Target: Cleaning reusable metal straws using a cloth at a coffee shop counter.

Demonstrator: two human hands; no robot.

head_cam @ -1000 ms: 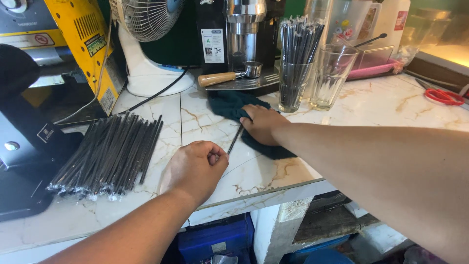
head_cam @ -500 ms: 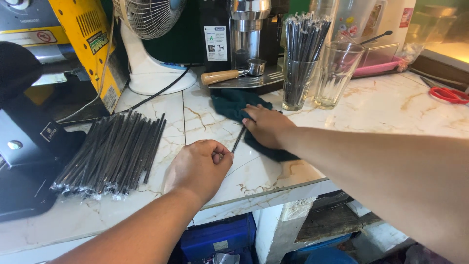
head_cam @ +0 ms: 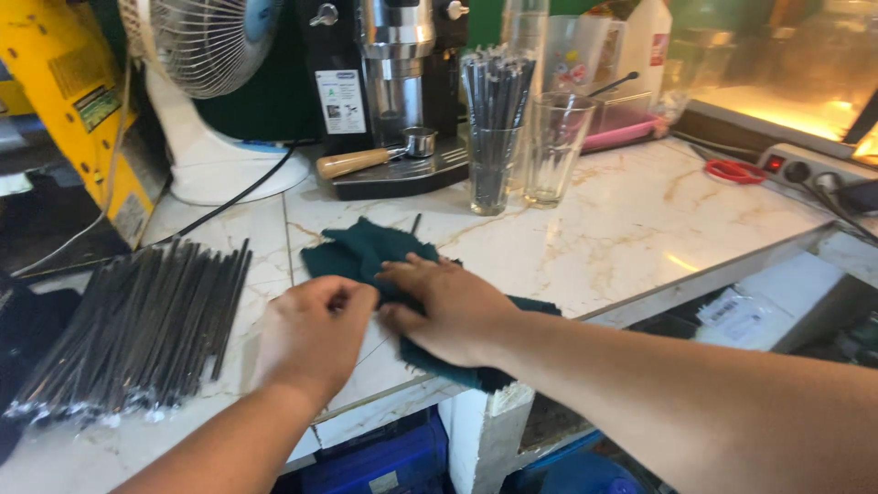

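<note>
Both hands meet at the counter front edge: right hand presses flat, fingers spread, on a dark green cloth; left hand is curled closed beside it, touching the cloth's edge, and a thin dark straw pokes out past the cloth. Bundle of dark straws lies left of the hands; glass of straws and empty glass stand behind

Dark teal cloth on a white tabletop veined in gold.

Black straws lie in a bundle (more stand in a clear glass); the fan is white, the scissors red.
</note>
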